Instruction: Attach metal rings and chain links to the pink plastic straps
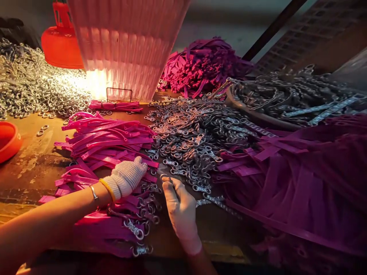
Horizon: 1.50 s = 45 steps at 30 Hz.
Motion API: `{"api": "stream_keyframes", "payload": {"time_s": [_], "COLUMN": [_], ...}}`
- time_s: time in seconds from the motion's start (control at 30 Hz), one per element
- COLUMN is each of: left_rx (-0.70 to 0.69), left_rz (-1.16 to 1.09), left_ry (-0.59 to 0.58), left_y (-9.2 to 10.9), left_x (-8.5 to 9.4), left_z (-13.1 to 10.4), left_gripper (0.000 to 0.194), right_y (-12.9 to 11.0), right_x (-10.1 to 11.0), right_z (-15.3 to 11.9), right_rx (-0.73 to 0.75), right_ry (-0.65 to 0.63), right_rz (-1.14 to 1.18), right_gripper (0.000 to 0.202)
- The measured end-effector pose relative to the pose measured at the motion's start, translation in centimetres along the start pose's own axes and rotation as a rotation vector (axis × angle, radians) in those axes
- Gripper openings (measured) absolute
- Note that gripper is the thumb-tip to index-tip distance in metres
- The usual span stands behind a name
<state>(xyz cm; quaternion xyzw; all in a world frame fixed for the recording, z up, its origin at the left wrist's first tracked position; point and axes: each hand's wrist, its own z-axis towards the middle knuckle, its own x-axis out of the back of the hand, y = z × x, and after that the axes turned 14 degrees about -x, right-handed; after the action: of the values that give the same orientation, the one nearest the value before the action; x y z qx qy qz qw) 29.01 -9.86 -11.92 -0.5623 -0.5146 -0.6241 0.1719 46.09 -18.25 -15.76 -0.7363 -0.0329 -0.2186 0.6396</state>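
Observation:
My left hand [130,176], in a white dotted knit glove, is closed over the pile of pink straps [111,137]. A pink strap [154,165] sticks out past its fingertips and appears to be in its grip. My right hand [182,210], in a smooth pale glove, pinches a small metal ring [163,176] between thumb and finger; the rest of that piece is hidden. Below my left wrist lie pink straps with metal swivels [134,229] at their ends. Beyond my right hand spreads a heap of loose metal swivels [186,137].
An orange lamp [61,47] shines by a ribbed translucent panel [126,46]. Metal rings [34,80] are heaped at far left, above an orange bowl [10,141]. Purple straps [301,183] cover the right side; a basin [252,109] of metal chains stands behind.

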Motion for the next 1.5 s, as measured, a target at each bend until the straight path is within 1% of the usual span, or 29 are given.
{"api": "stream_keyframes", "payload": {"time_s": [0.1, 0.2, 0.23, 0.27, 0.3, 0.33, 0.37, 0.4, 0.43, 0.5, 0.57, 0.6, 0.67, 0.73, 0.83, 0.9, 0.93, 1.03, 1.07, 1.13, 1.23, 1.3, 1.33, 1.37, 1.43, 1.5], "left_rx": [0.000, -0.093, -0.153, -0.213, -0.256, -0.272, -0.252, -0.200, -0.129, 0.010, 0.092, 0.107, 0.097, 0.087, 0.151, 0.152, 0.112, -0.085, -0.135, -0.181, -0.121, -0.087, -0.084, -0.087, -0.072, -0.047], "left_rz": [0.105, 0.171, 0.150, 0.089, -0.012, -0.145, -0.297, -0.453, -0.601, -0.830, -0.957, -0.993, -1.017, -1.007, -0.960, -0.873, -0.797, -0.555, -0.519, -0.546, -0.692, -0.716, -0.693, -0.654, -0.567, -0.501], "left_ry": [0.025, 0.023, 0.048, 0.099, 0.171, 0.244, 0.303, 0.341, 0.344, 0.276, 0.246, 0.258, 0.301, 0.328, 0.353, 0.370, 0.381, 0.397, 0.390, 0.385, 0.406, 0.418, 0.425, 0.435, 0.441, 0.420], "left_y": [-0.3, -1.1, -1.3, -1.4, -1.4, -1.2, -1.0, -0.6, -0.3, 0.1, 0.2, 0.2, 0.1, 0.2, 0.3, 0.2, 0.0, -0.9, -1.3, -1.9, -2.3, -2.3, -2.3, -2.3, -2.3, -2.3], "left_x": [-0.6, -0.7, -0.6, -0.3, 0.1, 0.7, 1.4, 2.0, 2.7, 3.7, 4.0, 4.0, 3.6, 3.1, 2.4, 1.8, 1.5, 0.3, 0.0, -0.3, -0.1, 0.0, -0.1, -0.2, -0.7, -1.1], "left_z": [-1.1, -1.7, -1.8, -1.9, -2.1, -2.5, -3.2, -4.0, -5.0, -7.4, -9.9, -11.1, -13.0, -14.3, -15.1, -15.2, -15.2, -15.2, -15.3, -15.4, -15.8, -16.0, -16.0, -16.1, -16.1, -16.2], "left_gripper": [0.028, 0.029, 0.027, 0.025, 0.023, 0.021, 0.019, 0.018, 0.017, 0.019, 0.022, 0.024, 0.030, 0.037, 0.043, 0.041, 0.038, 0.019, 0.020, 0.023, 0.023, 0.025, 0.025, 0.025, 0.024, 0.024], "right_y": [-0.2, -1.1, -1.5, -1.9, -2.2, -2.6, -3.1, -3.5, -3.9, -4.7, -5.4, -5.8, -6.4, -6.8, -7.1, -7.2, -7.2, -6.9, -6.8, -6.5, -6.5, -6.9, -7.2, -7.4, -7.6, -7.5], "right_x": [-0.5, -0.6, -0.6, -0.6, -0.5, -0.5, -0.6, -0.7, -0.8, -1.4, -2.2, -2.6, -3.4, -4.1, -4.8, -5.2, -5.4, -5.9, -6.0, -6.1, -5.9, -5.7, -5.6, -5.6, -5.7, -5.8], "right_z": [0.3, 0.4, 0.4, 0.3, 0.2, 0.0, -0.1, -0.4, -0.6, -1.2, -1.8, -2.1, -2.7, -3.4, -4.2, -4.5, -4.6, -4.9, -5.0, -5.3, -5.5, -5.3, -5.2, -5.0, -4.7, -4.7], "right_rx": [0.034, 0.098, 0.121, 0.146, 0.174, 0.203, 0.233, 0.264, 0.295, 0.360, 0.448, 0.499, 0.597, 0.681, 0.808, 0.863, 0.871, 0.852, 0.839, 0.797, 0.706, 0.633, 0.588, 0.544, 0.487, 0.516], "right_ry": [-0.027, -0.044, -0.050, -0.056, -0.061, -0.063, -0.066, -0.078, -0.098, -0.162, -0.213, -0.215, -0.189, -0.162, -0.114, -0.076, -0.059, -0.035, -0.040, -0.081, -0.201, -0.284, -0.320, -0.348, -0.391, -0.404], "right_rz": [-0.011, -0.048, -0.058, -0.067, -0.074, -0.076, -0.075, -0.070, -0.063, -0.057, -0.103, -0.155, -0.302, -0.473, -0.674, -0.741, -0.757, -0.764, -0.749, -0.688, -0.640, -0.705, -0.756, -0.808, -0.903, -0.970], "right_gripper": [0.032, 0.032, 0.033, 0.032, 0.031, 0.030, 0.028, 0.026, 0.025, 0.023, 0.023, 0.024, 0.024, 0.022, 0.020, 0.020, 0.020, 0.021, 0.022, 0.023, 0.033, 0.046, 0.049, 0.047, 0.028, 0.011]}}
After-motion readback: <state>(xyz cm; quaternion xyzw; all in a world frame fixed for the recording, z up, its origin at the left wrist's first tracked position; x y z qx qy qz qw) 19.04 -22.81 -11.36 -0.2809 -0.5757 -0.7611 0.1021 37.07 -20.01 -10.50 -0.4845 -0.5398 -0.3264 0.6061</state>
